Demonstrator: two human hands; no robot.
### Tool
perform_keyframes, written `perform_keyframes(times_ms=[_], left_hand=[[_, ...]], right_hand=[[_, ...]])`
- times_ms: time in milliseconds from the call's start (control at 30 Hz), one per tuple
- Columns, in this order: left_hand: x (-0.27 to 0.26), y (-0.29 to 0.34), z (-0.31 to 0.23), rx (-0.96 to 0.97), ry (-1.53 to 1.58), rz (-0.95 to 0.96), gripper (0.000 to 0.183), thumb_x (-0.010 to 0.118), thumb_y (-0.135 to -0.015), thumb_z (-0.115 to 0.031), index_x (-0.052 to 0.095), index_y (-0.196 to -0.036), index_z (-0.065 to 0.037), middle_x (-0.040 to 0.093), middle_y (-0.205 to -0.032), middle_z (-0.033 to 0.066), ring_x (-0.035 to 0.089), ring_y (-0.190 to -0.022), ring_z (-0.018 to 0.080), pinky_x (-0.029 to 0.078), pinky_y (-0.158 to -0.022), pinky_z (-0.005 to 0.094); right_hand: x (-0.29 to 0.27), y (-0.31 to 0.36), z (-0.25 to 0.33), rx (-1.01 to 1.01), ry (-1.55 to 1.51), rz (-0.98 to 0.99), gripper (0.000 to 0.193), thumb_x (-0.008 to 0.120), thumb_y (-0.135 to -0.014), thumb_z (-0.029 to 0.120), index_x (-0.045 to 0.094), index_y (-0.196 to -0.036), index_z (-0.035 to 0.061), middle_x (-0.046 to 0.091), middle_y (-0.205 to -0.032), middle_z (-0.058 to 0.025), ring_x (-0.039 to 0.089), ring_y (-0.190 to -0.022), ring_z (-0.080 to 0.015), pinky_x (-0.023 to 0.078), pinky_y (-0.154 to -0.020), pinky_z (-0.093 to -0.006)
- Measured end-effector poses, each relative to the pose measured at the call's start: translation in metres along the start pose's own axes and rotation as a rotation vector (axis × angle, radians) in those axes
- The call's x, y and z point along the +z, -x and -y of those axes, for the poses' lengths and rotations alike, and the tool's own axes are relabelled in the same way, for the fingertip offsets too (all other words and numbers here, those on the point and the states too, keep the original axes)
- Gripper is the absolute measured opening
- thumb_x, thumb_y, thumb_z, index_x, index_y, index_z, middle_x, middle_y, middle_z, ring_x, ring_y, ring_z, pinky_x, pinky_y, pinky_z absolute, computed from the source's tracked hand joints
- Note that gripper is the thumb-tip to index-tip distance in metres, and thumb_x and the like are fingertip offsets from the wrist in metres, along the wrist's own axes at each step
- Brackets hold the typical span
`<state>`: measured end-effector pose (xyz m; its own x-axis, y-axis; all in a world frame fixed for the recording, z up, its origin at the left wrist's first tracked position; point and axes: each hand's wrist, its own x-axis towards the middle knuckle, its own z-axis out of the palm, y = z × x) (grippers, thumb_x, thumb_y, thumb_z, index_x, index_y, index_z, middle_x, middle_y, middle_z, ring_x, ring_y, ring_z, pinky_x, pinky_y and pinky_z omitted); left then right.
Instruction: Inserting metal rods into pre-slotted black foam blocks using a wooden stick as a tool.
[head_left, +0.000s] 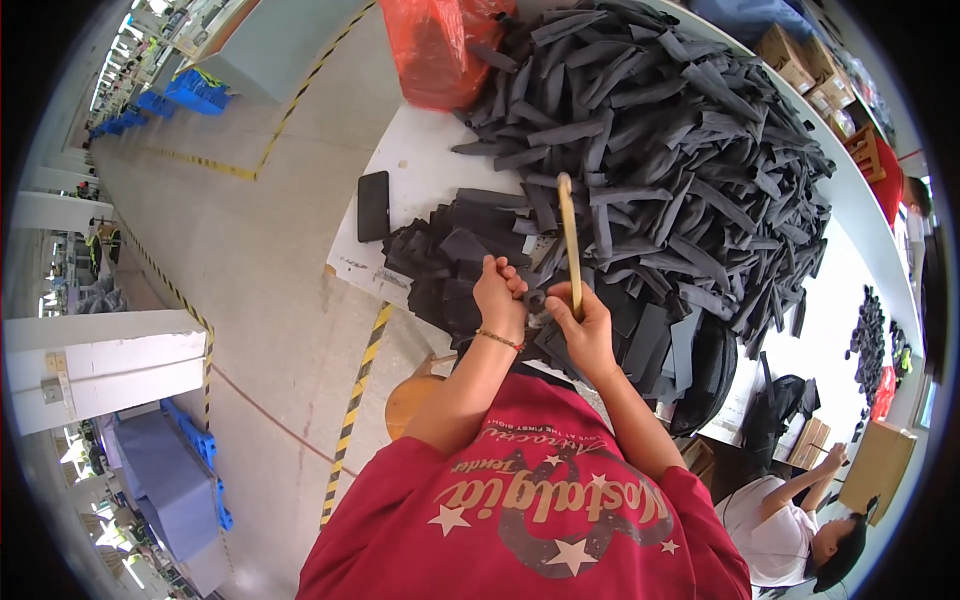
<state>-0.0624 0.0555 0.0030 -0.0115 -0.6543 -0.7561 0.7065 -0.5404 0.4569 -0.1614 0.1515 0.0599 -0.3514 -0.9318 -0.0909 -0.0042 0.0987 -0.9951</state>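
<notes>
My right hand (587,325) is closed around the lower end of a pale wooden stick (570,235), which points away from me, nearly upright in the picture. Close beside it, my left hand (500,298) is curled into a fist, and what lies inside its fingers is hidden. Between the two hands shows the round end of a dark fabric tube (535,300); I cannot tell which hand holds it. Under and left of my left hand lie overlapping dark flat fabric pieces (455,245). Beyond the stick rises a large heap of dark grey fabric strips (690,150).
A black phone (373,207) lies at the left of the white table (400,150). At the far edge stands a red plastic bag (435,50). A wooden stool (411,402) is by my left side. A co-worker in white (775,525) sits at lower right, near a black bag (775,415).
</notes>
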Motion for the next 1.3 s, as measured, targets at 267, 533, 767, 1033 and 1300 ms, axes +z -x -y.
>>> perform_keyframes(times_ms=[267,533,767,1033,1300], left_hand=[[-0.002,-0.004,0.0,0.042,-0.022,-0.08,0.029,0.05,-0.098,-0.032,0.054,-0.079,-0.01,0.044,-0.057,-0.0024,0.037,-0.043,0.0088,0.033,-0.041,0.0246],[-0.033,-0.032,-0.024,0.028,0.085,-0.148,0.028,0.049,-0.097,-0.029,0.054,-0.076,-0.012,0.043,-0.056,-0.004,0.037,-0.044,0.0089,0.034,-0.042,0.0248],[-0.023,-0.027,-0.021,0.005,0.027,-0.108,0.028,0.05,-0.097,-0.03,0.054,-0.076,-0.012,0.044,-0.056,-0.0037,0.038,-0.044,0.0084,0.034,-0.043,0.0252],[-0.043,-0.034,-0.026,-0.001,0.042,-0.165,0.024,0.049,-0.096,-0.027,0.055,-0.078,-0.012,0.046,-0.059,-0.0039,0.039,-0.045,0.0082,0.036,-0.045,0.0248],[-0.027,-0.023,-0.021,-0.05,-0.011,-0.181,0.028,0.051,-0.097,-0.03,0.055,-0.075,-0.013,0.046,-0.057,-0.0041,0.04,-0.045,0.0076,0.035,-0.044,0.0239]], right_hand=[[0.008,-0.008,-0.004,-0.26,0.225,-0.07,0.008,0.066,-0.088,0.006,0.062,-0.094,0.0038,0.052,-0.078,0.0019,0.043,-0.058,-0.0015,0.034,-0.051,-0.0191],[-0.015,-0.002,0.036,-0.139,-0.234,-0.027,0.018,0.069,-0.087,0.01,0.06,-0.102,0.0049,0.053,-0.077,0.0011,0.042,-0.054,-0.0046,0.033,-0.046,-0.0216],[0.013,-0.018,0.0,-0.377,0.324,0.105,0.012,0.065,-0.086,0.002,0.061,-0.097,-0.0006,0.055,-0.082,-0.0034,0.051,-0.065,-0.0102,0.04,-0.056,-0.0231],[0.002,-0.006,0.024,-0.117,-0.004,0.04,0.028,0.076,-0.08,0.007,0.06,-0.103,0.0061,0.056,-0.092,-0.0004,0.037,-0.056,-0.0014,0.029,-0.049,-0.017],[0.027,-0.016,0.011,-0.419,0.191,0.099,0.012,0.067,-0.084,0.002,0.063,-0.095,0.0003,0.056,-0.086,-0.0037,0.051,-0.064,-0.0124,0.04,-0.054,-0.0255]])
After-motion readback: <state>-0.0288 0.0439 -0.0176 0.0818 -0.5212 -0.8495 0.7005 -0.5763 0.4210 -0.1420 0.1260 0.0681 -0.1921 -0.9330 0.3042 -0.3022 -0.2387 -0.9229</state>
